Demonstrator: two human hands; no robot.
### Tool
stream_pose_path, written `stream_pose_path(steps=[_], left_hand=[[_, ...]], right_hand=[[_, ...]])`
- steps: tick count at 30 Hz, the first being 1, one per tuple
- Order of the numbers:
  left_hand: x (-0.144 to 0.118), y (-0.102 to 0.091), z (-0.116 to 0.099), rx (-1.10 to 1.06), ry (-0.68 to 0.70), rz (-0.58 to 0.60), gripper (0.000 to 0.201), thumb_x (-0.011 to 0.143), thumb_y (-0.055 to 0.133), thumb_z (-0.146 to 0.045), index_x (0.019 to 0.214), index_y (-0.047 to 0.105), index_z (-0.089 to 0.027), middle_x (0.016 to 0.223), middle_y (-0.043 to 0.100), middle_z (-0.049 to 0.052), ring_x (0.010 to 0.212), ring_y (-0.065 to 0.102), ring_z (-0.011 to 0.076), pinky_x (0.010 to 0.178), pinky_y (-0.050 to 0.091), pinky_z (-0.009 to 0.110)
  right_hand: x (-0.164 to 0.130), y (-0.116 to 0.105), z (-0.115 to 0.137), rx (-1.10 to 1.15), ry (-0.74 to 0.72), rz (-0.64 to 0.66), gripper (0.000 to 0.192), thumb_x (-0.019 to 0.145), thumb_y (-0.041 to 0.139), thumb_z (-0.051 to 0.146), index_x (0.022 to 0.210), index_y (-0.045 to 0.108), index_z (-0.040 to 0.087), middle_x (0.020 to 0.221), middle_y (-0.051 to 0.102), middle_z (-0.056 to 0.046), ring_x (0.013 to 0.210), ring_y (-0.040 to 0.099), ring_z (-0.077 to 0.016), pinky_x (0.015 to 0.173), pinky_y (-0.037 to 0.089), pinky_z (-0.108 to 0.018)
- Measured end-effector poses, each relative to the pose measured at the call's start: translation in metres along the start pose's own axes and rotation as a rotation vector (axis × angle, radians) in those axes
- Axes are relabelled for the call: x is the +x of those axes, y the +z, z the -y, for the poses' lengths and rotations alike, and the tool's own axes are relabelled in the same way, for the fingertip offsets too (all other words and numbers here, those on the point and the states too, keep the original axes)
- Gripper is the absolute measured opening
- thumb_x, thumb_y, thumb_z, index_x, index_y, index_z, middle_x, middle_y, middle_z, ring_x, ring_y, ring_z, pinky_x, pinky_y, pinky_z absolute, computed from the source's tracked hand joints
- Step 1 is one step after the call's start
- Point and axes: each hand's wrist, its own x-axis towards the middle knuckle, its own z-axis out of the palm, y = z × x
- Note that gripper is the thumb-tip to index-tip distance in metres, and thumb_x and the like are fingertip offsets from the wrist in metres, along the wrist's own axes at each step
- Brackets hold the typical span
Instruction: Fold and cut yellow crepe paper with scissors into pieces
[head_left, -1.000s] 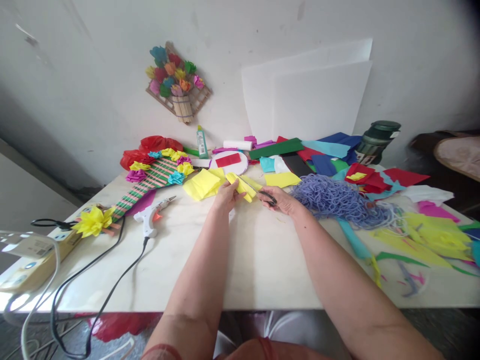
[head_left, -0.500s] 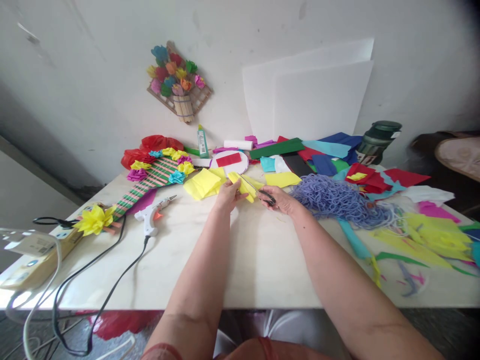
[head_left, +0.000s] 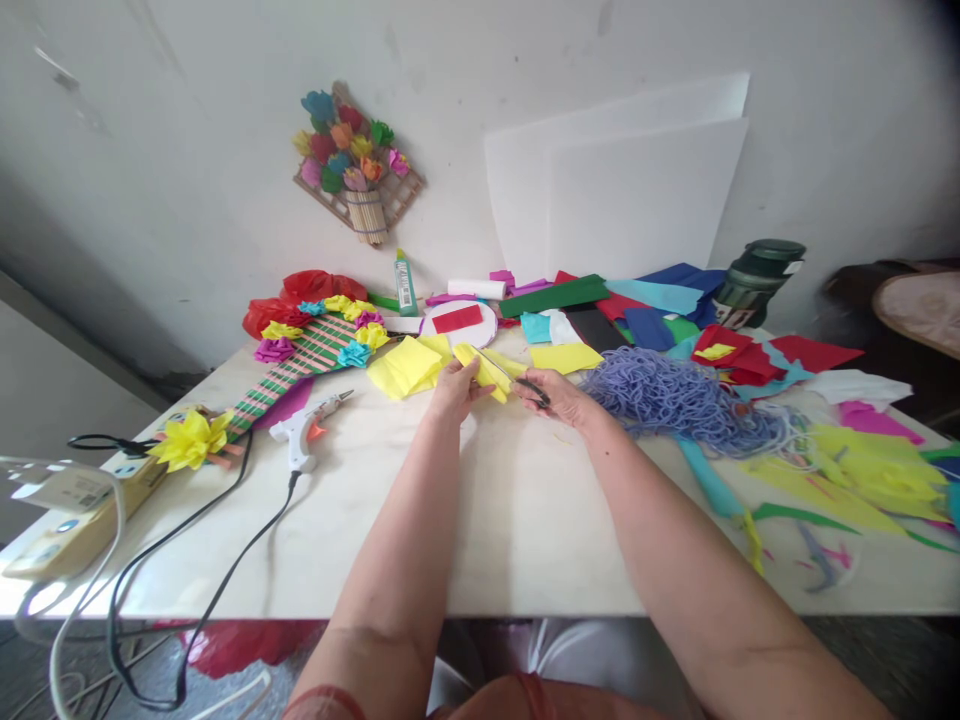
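My left hand pinches a folded strip of yellow crepe paper at the far middle of the white table. My right hand grips black-handled scissors, whose blades lie across the yellow strip just right of my left fingers. More yellow paper lies flat to the left of my left hand, and another yellow piece sits behind my right hand.
A glue gun with a black cord lies left of my arms. A striped board with paper flowers sits at far left, a purple yarn heap at right, coloured paper sheets behind, a dark flask, a power strip.
The scissors have edged slightly further along the yellow strip and my right hand has shifted a little. My left hand keeps its hold in the same place.
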Motion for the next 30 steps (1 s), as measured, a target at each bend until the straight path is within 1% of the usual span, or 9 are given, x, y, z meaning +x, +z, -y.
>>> stream_pose_path(steps=[8,12,18,21,26,30], left_hand=[[-0.0001,-0.0011,-0.001,-0.013,0.012,-0.008,0.008,0.076,0.056,-0.016,0.083,0.054,-0.012,0.067,0.059,0.003,0.055,0.058,0.0084,0.058,0.054,0.024],[-0.0005,-0.0007,-0.0004,-0.019,0.019,-0.017,0.006,0.077,0.054,-0.015,0.082,0.053,-0.011,0.068,0.059,0.003,0.053,0.057,0.0074,0.058,0.054,0.024],[-0.0011,-0.0007,-0.0003,-0.008,0.013,-0.007,0.01,0.076,0.055,-0.017,0.085,0.052,-0.013,0.071,0.061,0.003,0.056,0.059,0.0092,0.058,0.054,0.024],[-0.0014,-0.0013,-0.0001,-0.022,0.007,0.011,0.01,0.076,0.055,-0.016,0.085,0.052,-0.013,0.069,0.06,0.003,0.054,0.058,0.0093,0.057,0.054,0.025],[-0.0018,-0.0015,0.0019,-0.03,0.004,0.049,0.009,0.076,0.055,-0.016,0.084,0.053,-0.012,0.067,0.06,0.003,0.053,0.058,0.0089,0.053,0.053,0.022],[-0.0011,-0.0021,0.0045,-0.018,-0.001,0.092,0.013,0.076,0.056,-0.018,0.087,0.056,-0.012,0.072,0.062,0.005,0.054,0.058,0.0094,0.052,0.053,0.021]], right_hand=[[0.0082,-0.0017,-0.0091,-0.028,0.024,-0.039,0.027,0.062,0.064,0.038,0.074,0.052,0.015,0.044,0.042,0.007,0.033,0.028,-0.0029,0.031,0.019,-0.018],[0.0079,-0.0014,-0.0094,-0.016,0.011,-0.03,0.026,0.061,0.064,0.035,0.071,0.051,0.015,0.045,0.043,0.007,0.034,0.029,-0.0026,0.031,0.02,-0.017],[0.0011,-0.0007,-0.0025,0.001,0.022,0.003,0.029,0.064,0.059,0.042,0.067,0.047,0.016,0.046,0.042,0.007,0.036,0.031,-0.0032,0.031,0.02,-0.016],[-0.001,-0.001,-0.0004,0.006,0.048,0.022,0.028,0.062,0.06,0.042,0.066,0.045,0.017,0.046,0.042,0.007,0.036,0.032,-0.0033,0.032,0.02,-0.016],[0.0004,-0.0027,-0.0023,0.027,0.077,0.029,0.03,0.06,0.062,0.042,0.069,0.047,0.017,0.045,0.044,0.007,0.034,0.031,-0.0033,0.032,0.021,-0.016],[0.0018,-0.0033,-0.0043,0.051,0.083,0.022,0.03,0.062,0.062,0.042,0.07,0.049,0.017,0.046,0.045,0.006,0.035,0.032,-0.0036,0.031,0.021,-0.017]])
